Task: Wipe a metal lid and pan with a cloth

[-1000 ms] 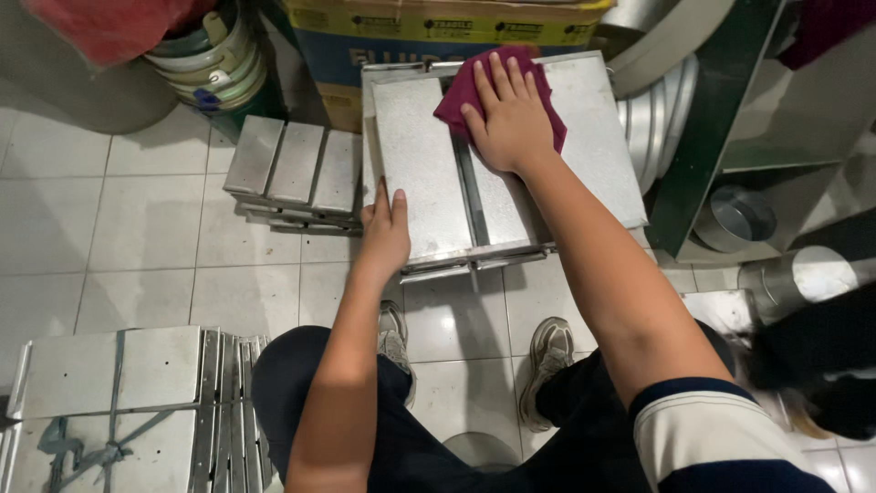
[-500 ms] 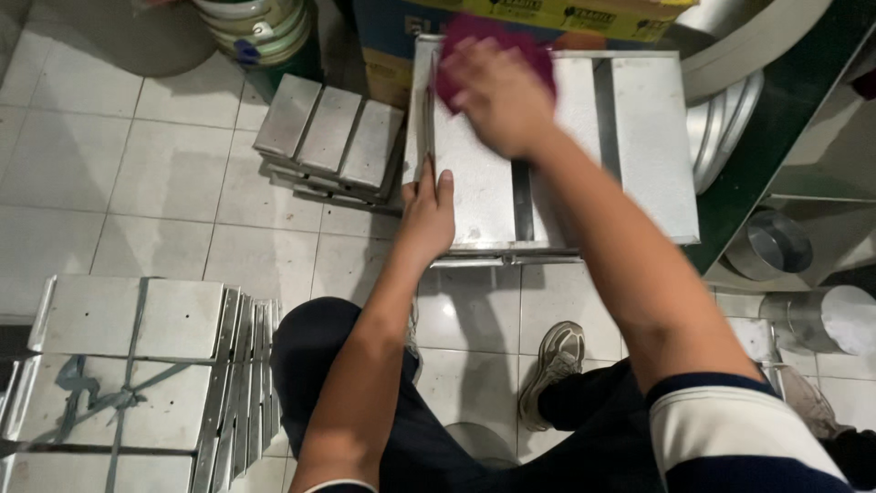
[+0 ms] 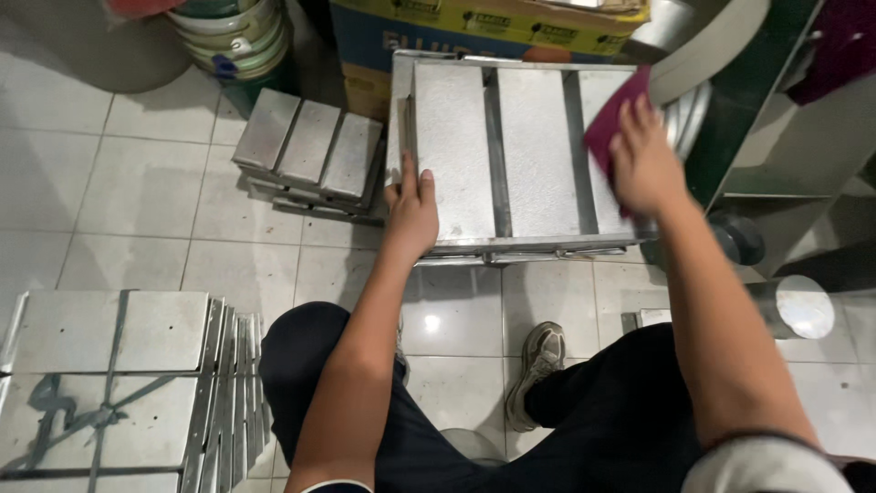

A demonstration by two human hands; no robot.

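Observation:
A silver metal tray (image 3: 461,155) with three flat panels lies on the tiled floor in front of me. My left hand (image 3: 412,212) presses down on its near left corner, fingers flat on the left panel. My right hand (image 3: 644,164) holds a dark red cloth (image 3: 610,128) against the tray's right panel, near its right edge. The hand and cloth are slightly blurred.
A stack of similar trays (image 3: 310,151) sits to the left of the tray. A bundled pile of metal trays (image 3: 109,383) fills the bottom left. A cardboard box (image 3: 484,32) and buckets (image 3: 233,32) stand behind; metal ducts (image 3: 794,306) at right. My shoe (image 3: 538,365) is below the tray.
My right hand with the cloth has swept from the tray's far middle to its right panel. The left hand stays on the near left corner.

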